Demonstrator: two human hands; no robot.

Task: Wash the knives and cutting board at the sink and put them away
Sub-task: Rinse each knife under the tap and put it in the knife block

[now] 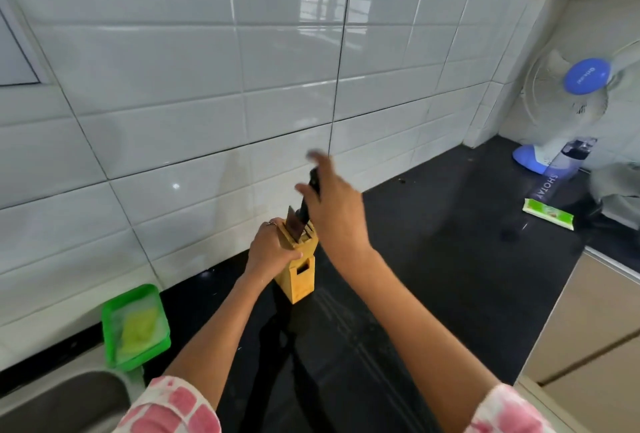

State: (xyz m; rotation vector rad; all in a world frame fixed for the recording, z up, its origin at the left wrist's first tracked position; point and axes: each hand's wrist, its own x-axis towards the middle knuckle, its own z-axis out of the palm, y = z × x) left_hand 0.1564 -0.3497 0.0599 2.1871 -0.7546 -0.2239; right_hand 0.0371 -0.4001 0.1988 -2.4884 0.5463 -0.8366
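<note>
We look down on a white tiled wall (pixel 214 86) that fills most of the view, with a black countertop (pixel 433 259) running along its foot. At the far right end of the counter stands a white table fan (pixel 568 103) with a blue hub and base, a dark bottle (pixel 557 173) just in front of it, and a green packet (pixel 549 214) lying flat nearby. At the lower left we see the rim of a steel sink (pixel 62 398), and beside it a green tray (pixel 135 325) holding something yellow.

Near the wall, at the middle of the counter, stands a yellow wooden knife block (pixel 299 277). Our left hand (pixel 272 251) wraps round the block's upper part, fingers curled against its side, a ring showing on one finger. Our right hand (pixel 332 204) is above the block, gripping the black handle of a knife (pixel 306 204); the forefinger sticks out, blurred, while the other fingers close on the handle. The knife's blade points down into the top of the block, tilted toward the left, part of the blade still showing above the slots. Both sleeves (pixel 173 408) are white with pink checks. We cannot tell whether other knives sit in the block, and the cutting board is not in view.
</note>
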